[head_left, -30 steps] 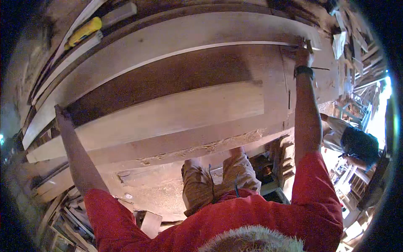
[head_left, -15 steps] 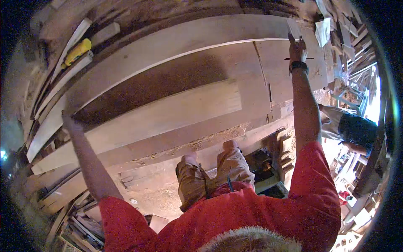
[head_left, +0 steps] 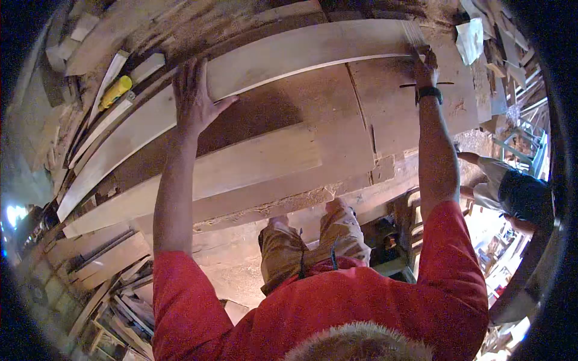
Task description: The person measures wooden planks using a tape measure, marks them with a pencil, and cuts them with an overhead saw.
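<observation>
A long pale wooden plank (head_left: 313,48) lies across the work surface, its near edge brightly lit. My left hand (head_left: 195,99) rests over it left of the middle, fingers spread and thumb stretched to the right along the near edge. At the plank's right end is my right hand (head_left: 426,67), its fingers curled at the end and edge. A thin dark stick (head_left: 445,83), perhaps a pencil, crosses at the base of that hand; how it is held is hidden. A second, shorter pale board (head_left: 253,162) lies nearer to me.
A yellow bottle-like object (head_left: 115,91) lies among wood strips at the left. Wood shavings (head_left: 283,204) line the near edge of the work surface (head_left: 343,141). A person (head_left: 512,186) is at the right, near heaped offcuts. More scrap wood (head_left: 129,313) lies lower left.
My left hand has moved right along the long plank from near its left end and now lies spread on it. My right hand stays at the right end, its fingers more curled.
</observation>
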`<state>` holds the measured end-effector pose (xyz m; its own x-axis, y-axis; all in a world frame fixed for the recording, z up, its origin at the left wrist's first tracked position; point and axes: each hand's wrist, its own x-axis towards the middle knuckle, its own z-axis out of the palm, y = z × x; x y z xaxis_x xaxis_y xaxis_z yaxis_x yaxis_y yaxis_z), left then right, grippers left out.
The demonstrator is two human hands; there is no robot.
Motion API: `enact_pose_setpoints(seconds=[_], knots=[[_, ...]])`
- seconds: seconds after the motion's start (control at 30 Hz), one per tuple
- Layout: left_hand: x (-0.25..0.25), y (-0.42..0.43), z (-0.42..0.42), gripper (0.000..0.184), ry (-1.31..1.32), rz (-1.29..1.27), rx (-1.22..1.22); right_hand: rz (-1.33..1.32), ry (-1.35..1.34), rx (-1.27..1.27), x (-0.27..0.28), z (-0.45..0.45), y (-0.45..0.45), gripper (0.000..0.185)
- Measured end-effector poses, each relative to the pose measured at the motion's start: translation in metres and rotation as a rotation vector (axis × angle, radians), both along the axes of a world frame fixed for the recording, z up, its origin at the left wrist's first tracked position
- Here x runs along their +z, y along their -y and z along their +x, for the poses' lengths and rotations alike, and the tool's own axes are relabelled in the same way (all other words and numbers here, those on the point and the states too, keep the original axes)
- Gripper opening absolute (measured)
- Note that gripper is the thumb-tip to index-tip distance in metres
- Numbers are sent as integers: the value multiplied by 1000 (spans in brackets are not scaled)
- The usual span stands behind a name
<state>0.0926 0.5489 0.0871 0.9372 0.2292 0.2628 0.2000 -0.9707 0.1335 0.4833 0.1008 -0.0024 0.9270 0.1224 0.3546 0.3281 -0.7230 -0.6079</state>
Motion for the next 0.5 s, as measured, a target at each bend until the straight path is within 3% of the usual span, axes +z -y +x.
enact_pose_setpoints(seconds=[0.03,0.13,0.27,0.33,0.43,0.5], knots=[[-1,1,4,108,-33,13,27,-8,105,16,-14,9,7,59],[4,-1,6,109,-55,-36,14,21,-47,62,20,-15,-2,63],[9,-2,6,107,-143,-50,61,103,-7,71,13,-19,0,60],[8,-5,5,107,-139,-94,42,34,-104,0,43,-40,-15,64],[10,-1,7,107,-92,-86,33,120,-257,42,46,-38,-13,64],[12,-5,12,107,-110,-84,44,29,-115,39,33,-23,-13,64]])
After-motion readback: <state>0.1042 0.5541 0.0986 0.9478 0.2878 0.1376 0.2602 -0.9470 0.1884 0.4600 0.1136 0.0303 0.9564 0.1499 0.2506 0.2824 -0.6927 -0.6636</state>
